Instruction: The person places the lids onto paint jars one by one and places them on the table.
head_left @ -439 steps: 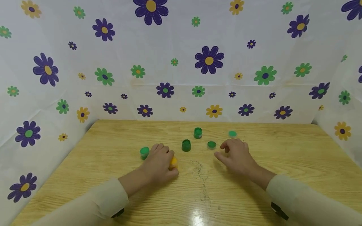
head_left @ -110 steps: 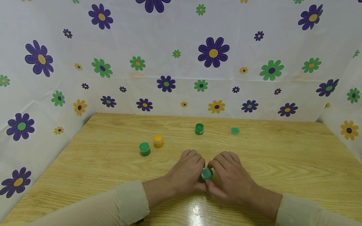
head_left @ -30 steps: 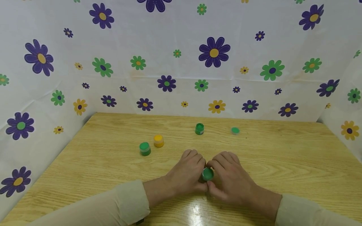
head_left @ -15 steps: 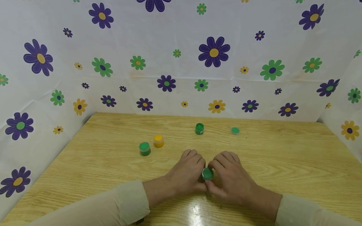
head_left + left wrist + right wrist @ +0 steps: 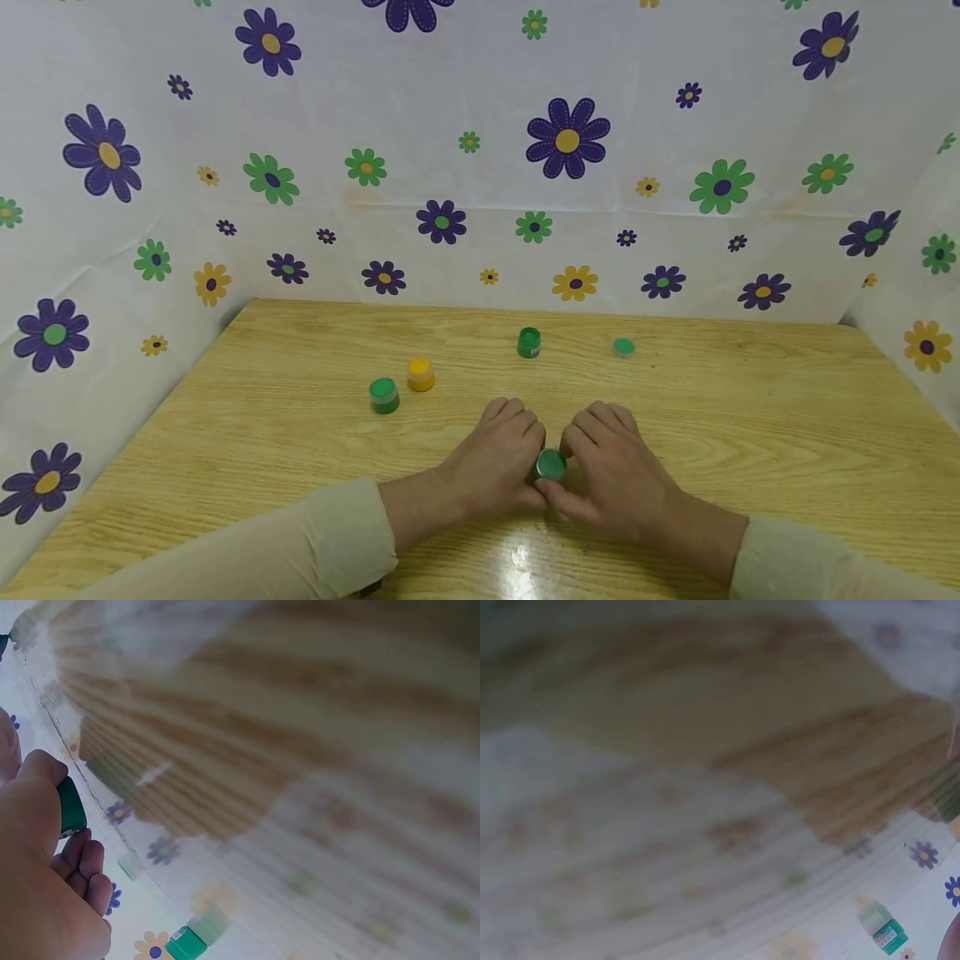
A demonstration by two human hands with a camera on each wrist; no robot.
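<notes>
Close to the table's front, my left hand (image 5: 491, 467) grips a small green paint jar (image 5: 71, 808), its fingers curled round the side. On top of that jar sits its green lid (image 5: 551, 465), facing up. My right hand (image 5: 618, 475) pinches the lid's edge, thumb at the near side and index finger at the right. Most of the jar's body is hidden by the hands in the head view. Only the left hand (image 5: 37, 862) and the jar show clearly in the left wrist view; the right wrist view catches just a sliver of hand (image 5: 951, 941).
Farther back stands an uncapped green paint jar (image 5: 528, 342), with a loose green lid (image 5: 623, 347) to its right. On the left, a lidded green jar (image 5: 384, 396) and a lidded yellow jar (image 5: 421, 375) stand close together. A flowered cloth (image 5: 420, 108) hangs behind the wooden table (image 5: 300, 450).
Earlier my left hand held the yellow jar; it now stands beside the left green one. One open jar and its lid came together in my hands. Lately my right thumb and fingers shifted round the lid.
</notes>
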